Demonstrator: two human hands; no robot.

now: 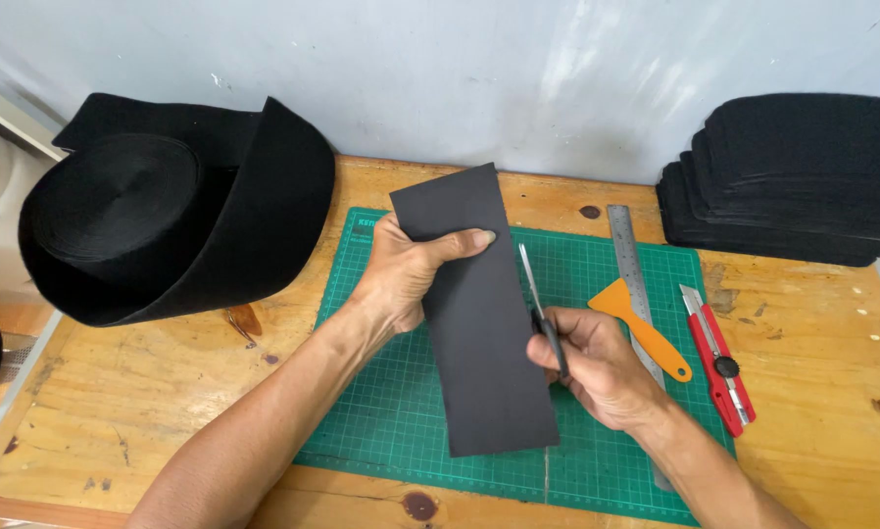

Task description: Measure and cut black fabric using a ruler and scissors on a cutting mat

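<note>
A long black sheet [479, 323] is held over the green cutting mat [381, 392] on the wooden worktop [117, 392]. Its upper left edge is gripped by the left hand [406, 274], thumb laid across the face. A pair of scissors [540, 309] is clasped in the right hand [597, 367], the blades pointing away along the sheet's right edge. Just to the right, an orange scraper [646, 328], a steel ruler [631, 274] and a red utility knife [719, 362] are laid out. A roll of black felt [166, 216] is seen at the left, a stack of black pieces [793, 181] at the right.
</note>
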